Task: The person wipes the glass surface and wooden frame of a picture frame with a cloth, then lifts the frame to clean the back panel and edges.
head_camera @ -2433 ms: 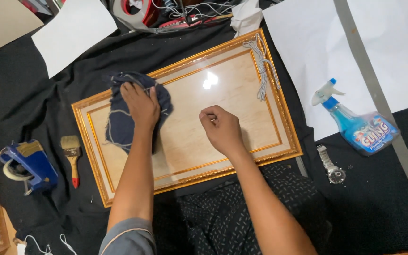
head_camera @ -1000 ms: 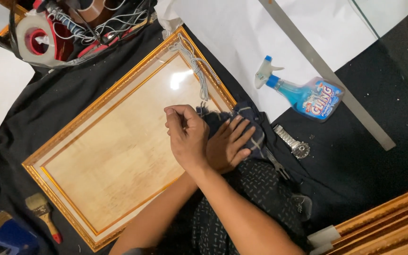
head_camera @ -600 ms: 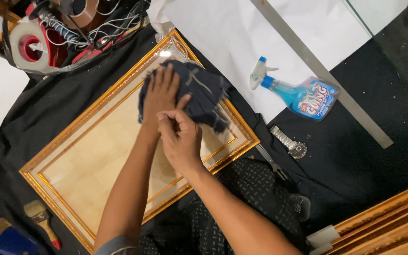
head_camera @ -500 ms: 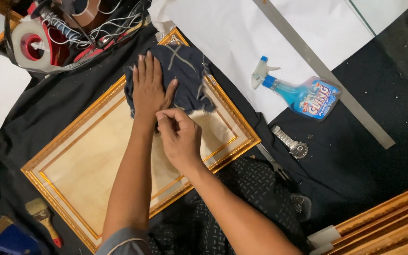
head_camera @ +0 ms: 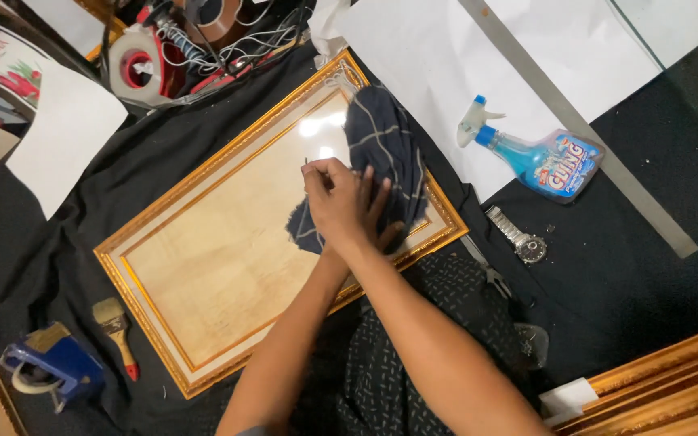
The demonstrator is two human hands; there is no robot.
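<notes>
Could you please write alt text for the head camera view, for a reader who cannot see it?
Two crossed hands, right hand over left hand, press a dark checked cloth onto a glazed gold picture frame on black fabric. A blue spray bottle and wristwatch lie alongside.

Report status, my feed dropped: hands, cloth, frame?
Right hand over left hand, both pressed on dark cloth. Cloth on gold frame glass. Nothing in the way.

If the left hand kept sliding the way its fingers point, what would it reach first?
The left hand, largely hidden under the right hand, points up-right along the dark cloth. It would probably meet the gold frame's right edge first, though its exact direction is hard to judge.
</notes>
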